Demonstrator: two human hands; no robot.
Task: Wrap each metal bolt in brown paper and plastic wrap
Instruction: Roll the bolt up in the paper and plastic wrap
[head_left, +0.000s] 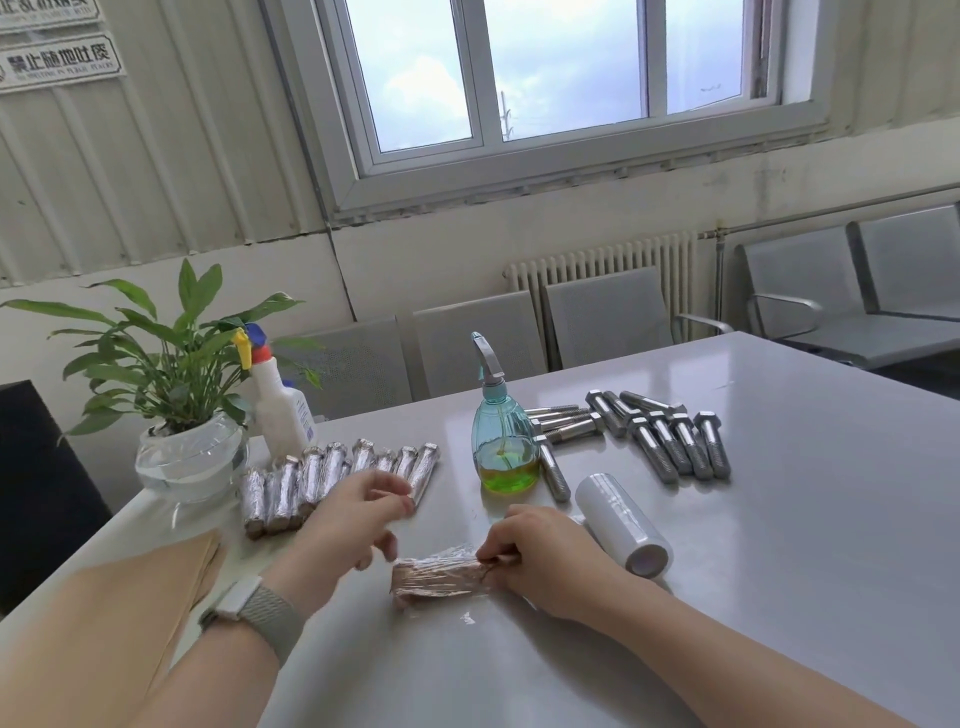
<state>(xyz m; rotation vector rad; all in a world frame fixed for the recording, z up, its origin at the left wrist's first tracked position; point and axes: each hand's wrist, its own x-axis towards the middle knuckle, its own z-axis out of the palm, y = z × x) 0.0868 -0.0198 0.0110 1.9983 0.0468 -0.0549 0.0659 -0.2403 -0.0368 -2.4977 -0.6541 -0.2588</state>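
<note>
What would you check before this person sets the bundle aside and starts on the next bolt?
1. Bundle covered in film: ok, the wrapped bolt shows brown paper under clear plastic.
2. End sealed: cannot tell; the right hand pinches that end and hides it.
3. Left hand free: ok, it hovers open over the table.
4. Room in the finished row: ok, bare table lies beside the wrapped pile.
5. Bolts left: ok, bare bolts lie behind the plastic wrap roll.
6. Paper ready: ok, brown paper sheets lie under the left forearm.
</note>
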